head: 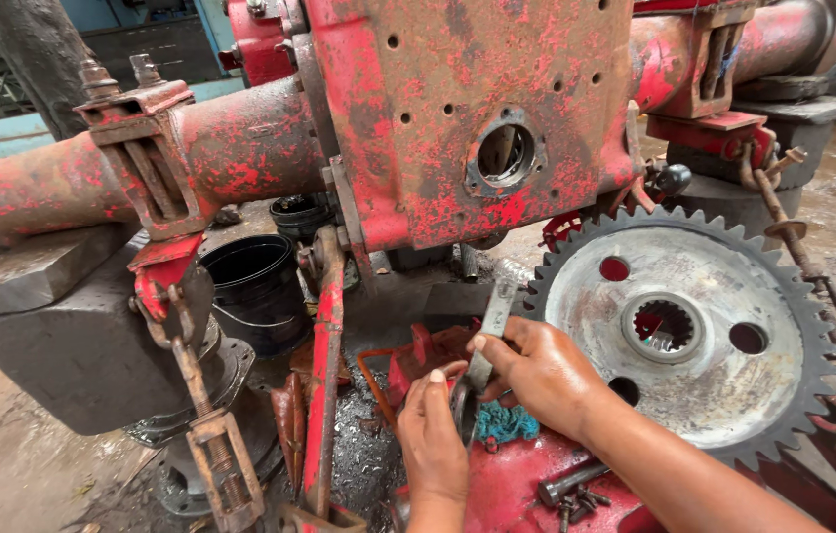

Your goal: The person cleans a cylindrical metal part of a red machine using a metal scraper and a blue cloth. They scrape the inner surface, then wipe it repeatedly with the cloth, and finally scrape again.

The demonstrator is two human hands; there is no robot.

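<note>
Head view: the right hand [546, 370] pinches the lower end of a flat metal tool [489, 331], perhaps a wrench, and its upper end points toward the red gearbox housing [467, 109]. The left hand [433, 434] has its fingers closed around a dark ring-shaped part [464, 410], just above a blue rag [507, 422].

It looks like a fitting or prying step on the ring; the next move would need a steady left grip while the tool turns or levers.

The large toothed gear [684, 331] leans just beside the right hand. The ring is mostly hidden by the fingers, so its kind is unclear, and the loose bolts [571, 494] below are hard to make out.
</note>
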